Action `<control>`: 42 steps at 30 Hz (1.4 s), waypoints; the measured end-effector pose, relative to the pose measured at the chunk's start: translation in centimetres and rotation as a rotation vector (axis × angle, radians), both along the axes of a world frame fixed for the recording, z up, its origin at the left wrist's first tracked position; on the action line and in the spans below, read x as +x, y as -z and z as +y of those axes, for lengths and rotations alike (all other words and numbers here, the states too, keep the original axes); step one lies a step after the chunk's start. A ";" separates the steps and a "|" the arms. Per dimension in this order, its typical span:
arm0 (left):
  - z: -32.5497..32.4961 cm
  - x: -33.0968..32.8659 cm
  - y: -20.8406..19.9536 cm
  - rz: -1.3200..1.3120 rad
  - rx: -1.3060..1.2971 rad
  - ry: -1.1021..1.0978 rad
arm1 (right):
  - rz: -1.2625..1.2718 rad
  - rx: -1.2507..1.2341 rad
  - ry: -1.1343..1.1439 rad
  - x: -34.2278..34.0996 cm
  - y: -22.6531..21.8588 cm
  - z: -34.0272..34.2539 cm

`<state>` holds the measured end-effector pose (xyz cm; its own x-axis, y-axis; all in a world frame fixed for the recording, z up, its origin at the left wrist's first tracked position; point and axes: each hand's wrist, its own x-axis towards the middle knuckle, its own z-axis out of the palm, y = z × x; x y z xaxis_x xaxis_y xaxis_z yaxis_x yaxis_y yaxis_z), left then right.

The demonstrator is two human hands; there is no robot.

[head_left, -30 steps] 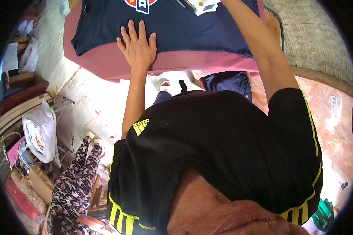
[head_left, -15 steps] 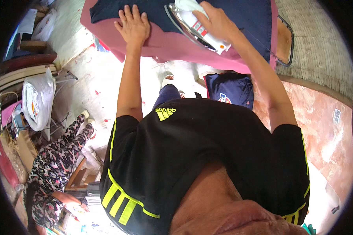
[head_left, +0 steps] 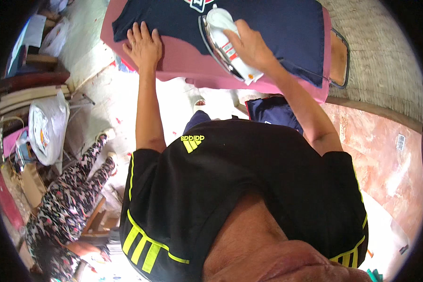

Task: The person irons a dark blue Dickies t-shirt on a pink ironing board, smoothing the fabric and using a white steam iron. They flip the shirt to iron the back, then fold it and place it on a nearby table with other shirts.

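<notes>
A dark navy garment with a printed badge at its far edge lies spread over a pink-covered ironing board. My right hand is wrapped round the handle of a white clothes iron, whose metal soleplate edge shows on its left. The iron stands on the garment near the board's close edge. At the left, my left hand lies flat with fingers spread, fingertips on the garment's edge and palm over the pink cover. The iron's underside is hidden.
A metal frame juts from the board's right end. Below the board sits a folded navy garment. A person in patterned clothes is at the lower left, near a white plastic bag and stacked boards.
The board and garment sit lower in view, and the badge now shows. My left hand has shifted left and down along the garment's edge. The iron has moved slightly left and down in view.
</notes>
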<state>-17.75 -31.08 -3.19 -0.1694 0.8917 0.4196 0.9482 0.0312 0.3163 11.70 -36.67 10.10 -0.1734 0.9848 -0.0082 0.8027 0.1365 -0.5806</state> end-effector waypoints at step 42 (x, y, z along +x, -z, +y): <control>1.9 24.5 -2.5 0.029 0.044 0.619 | 0.294 0.082 0.273 17.6 0.1 1.2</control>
<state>6.78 -29.23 -0.65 0.3854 0.8026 0.4553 0.7947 -0.5395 0.2784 29.28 -35.44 10.05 0.1114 0.9903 0.0827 0.6171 -0.0037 -0.7869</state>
